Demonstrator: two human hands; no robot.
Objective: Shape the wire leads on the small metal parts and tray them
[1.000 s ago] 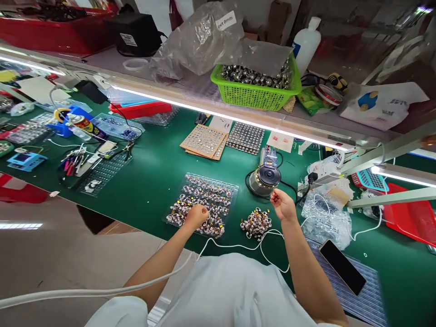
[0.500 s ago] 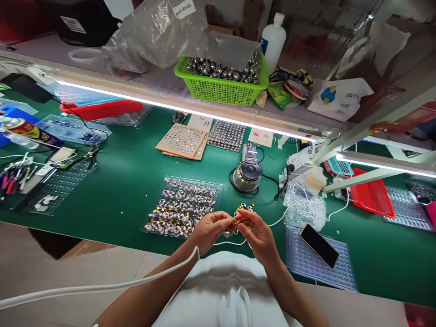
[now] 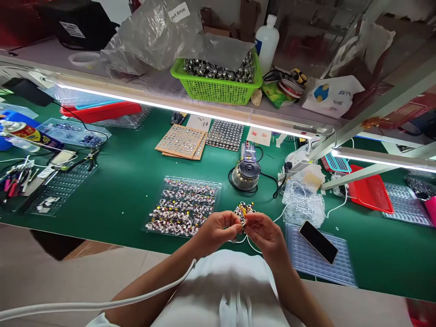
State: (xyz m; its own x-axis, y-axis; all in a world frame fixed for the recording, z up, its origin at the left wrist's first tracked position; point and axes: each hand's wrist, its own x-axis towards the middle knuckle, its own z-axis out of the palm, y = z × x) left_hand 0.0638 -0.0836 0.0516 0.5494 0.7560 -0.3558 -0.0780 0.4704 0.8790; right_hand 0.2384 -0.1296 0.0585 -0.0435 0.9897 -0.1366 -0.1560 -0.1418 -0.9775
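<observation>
Pinching a small part (image 3: pixel 243 224) between my fingertips, I hold it in front of my shirt (image 3: pixel 231 277), just above the near side of the green table (image 3: pixel 136 186). My left hand (image 3: pixel 218 231) has thumb and forefinger closed on it from the left; my right hand (image 3: pixel 269 238) closes on it from the right, the fingertips of both nearly meeting. The part is mostly hidden by my fingers, so I cannot tell its full shape.

Just beyond my fingertips lies a loose pile (image 3: pixel 244 208) of white and yellow pieces, partly covered by my hands. To the left, close to my left hand, a clear tray (image 3: pixel 218 185) holds rows of similar pieces. Past the pile stands a round device (image 3: pixel 245 175) with a black top, its black cord (image 3: pixel 269 176) running off to the right. A white cord (image 3: pixel 254 247) curves on the table below my hands.

On my right, a phone (image 3: pixel 318 242) rests at a slant on a ribbed sheet (image 3: pixel 340 268), with a plastic bag (image 3: pixel 303 204) just beyond it. Farther back, brown boards (image 3: pixel 182 140) lie beside a dotted panel (image 3: pixel 225 135). On the shelf above, a green basket (image 3: pixel 218 91) holds shiny balls (image 3: pixel 218 72).
</observation>
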